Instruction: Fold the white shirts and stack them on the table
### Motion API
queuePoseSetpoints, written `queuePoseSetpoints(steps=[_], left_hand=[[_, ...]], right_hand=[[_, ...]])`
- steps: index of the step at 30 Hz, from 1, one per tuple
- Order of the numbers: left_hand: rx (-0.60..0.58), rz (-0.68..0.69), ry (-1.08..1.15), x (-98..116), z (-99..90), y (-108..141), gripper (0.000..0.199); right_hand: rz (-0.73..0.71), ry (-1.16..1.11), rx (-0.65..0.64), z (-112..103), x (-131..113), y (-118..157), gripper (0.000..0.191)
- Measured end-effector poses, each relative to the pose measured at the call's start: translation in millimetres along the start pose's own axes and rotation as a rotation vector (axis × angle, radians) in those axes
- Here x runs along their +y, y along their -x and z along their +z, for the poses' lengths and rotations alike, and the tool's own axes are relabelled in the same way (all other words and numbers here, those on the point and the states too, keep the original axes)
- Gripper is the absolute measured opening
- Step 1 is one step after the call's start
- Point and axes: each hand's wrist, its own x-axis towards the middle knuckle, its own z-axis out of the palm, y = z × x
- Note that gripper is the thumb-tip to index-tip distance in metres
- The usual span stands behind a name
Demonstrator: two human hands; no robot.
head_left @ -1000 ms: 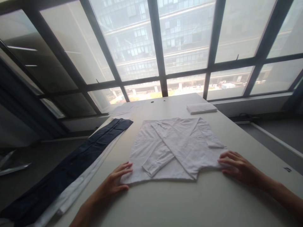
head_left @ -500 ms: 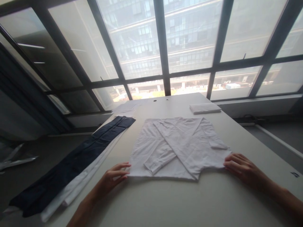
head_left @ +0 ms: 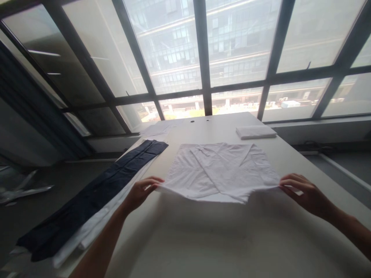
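Observation:
A white shirt (head_left: 223,166) with its sleeves folded inward lies across the middle of the table, its near edge raised off the surface. My left hand (head_left: 143,191) pinches the near left corner between thumb and fingers. At the near right corner, my right hand (head_left: 303,191) has the cloth pinched in the same way. Between the two hands the lifted edge sags a little and casts a shadow on the tabletop. The shirt's far part still rests flat.
Dark navy trousers (head_left: 98,193) lie lengthwise along the left table edge, over white garments (head_left: 101,220). A folded white cloth (head_left: 256,132) sits at the far right of the white table (head_left: 203,243). Thin white sheets (head_left: 158,128) lie far left. Large windows rise behind.
Both hands have lifted the shirt's near edge off the table and moved it slightly away from me. Before, that edge lay flat with a hand at each corner.

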Motion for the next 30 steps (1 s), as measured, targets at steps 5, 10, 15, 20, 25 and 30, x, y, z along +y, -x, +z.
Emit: queuePoseSetpoints(steps=[5,10,15,20,25,30], left_hand=[[0.204,-0.178,0.078,-5,16.3,-46,0.05],[0.368,-0.329,-0.023,-42,45.3,-76,0.059],[0.367,-0.375,-0.196,-66,61.8,-83,0.049],[0.262,-0.344,-0.201,-70,61.9,-72,0.055],[0.272,-0.313,-0.292,-79,68.5,-70,0.045],[0.335,-0.273,-0.36,-88,74.8,-75,0.041]], right_hand=[[0.186,-0.158,0.006,0,11,-35,0.027],[0.393,-0.204,-0.029,18,39,-50,0.037],[0.456,-0.099,-0.09,37,57,-52,0.035],[0.509,-0.006,-0.105,48,63,-45,0.032],[0.536,0.027,-0.076,50,61,-42,0.031],[0.531,0.01,0.011,51,58,-40,0.032]])
